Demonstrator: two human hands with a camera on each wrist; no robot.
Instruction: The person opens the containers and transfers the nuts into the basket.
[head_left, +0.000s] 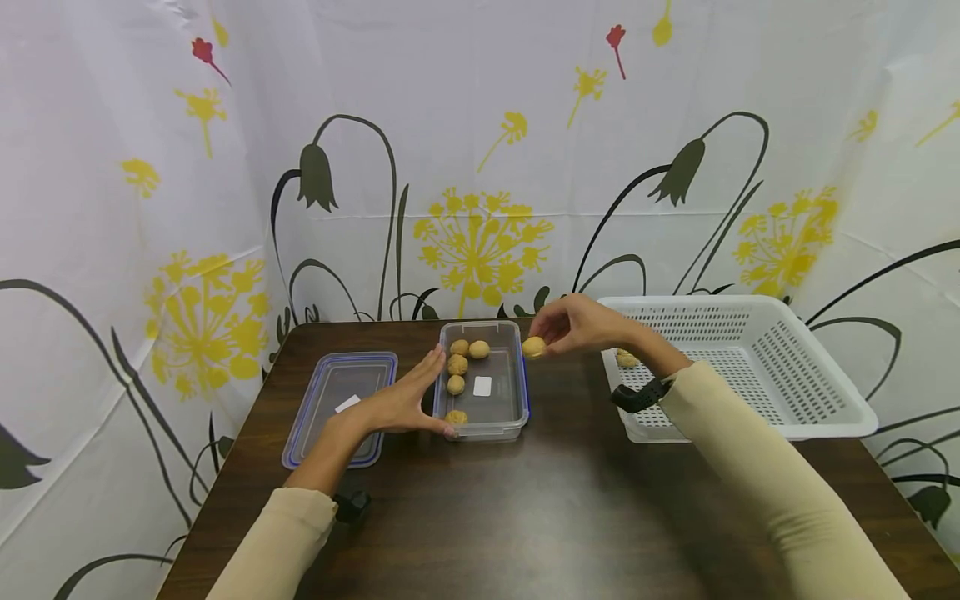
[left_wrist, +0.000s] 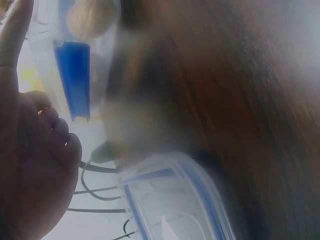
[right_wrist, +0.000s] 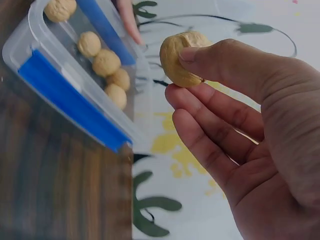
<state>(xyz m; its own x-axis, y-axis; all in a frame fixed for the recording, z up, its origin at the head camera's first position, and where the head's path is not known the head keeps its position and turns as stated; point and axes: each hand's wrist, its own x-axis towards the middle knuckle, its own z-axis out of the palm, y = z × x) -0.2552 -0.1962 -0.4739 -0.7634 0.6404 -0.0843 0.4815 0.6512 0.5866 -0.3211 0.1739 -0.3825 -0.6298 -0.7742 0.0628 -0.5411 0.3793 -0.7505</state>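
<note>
Leftmost on the tabletop (head_left: 525,517) lies a lid (head_left: 337,404), flat and apart from the rest. Next, the left hand (head_left: 401,404) rests with straight, relaxed fingers against the left wall of the clear box (head_left: 517,392), gripping nothing; it steadies the box, and it seems wise to keep that light press. Inside the box sit five walnuts (head_left: 457,364). Just above its right rim, the right hand (head_left: 577,325) pinches a walnut (head_left: 533,347) between thumb and fingertips. Judging by this, a clean placement means bringing it low over a bare part of the floor before loosening the pinch, so it won't bounce. Farthest right stands a white basket (head_left: 825,392) holding one more nut (head_left: 626,359).
</note>
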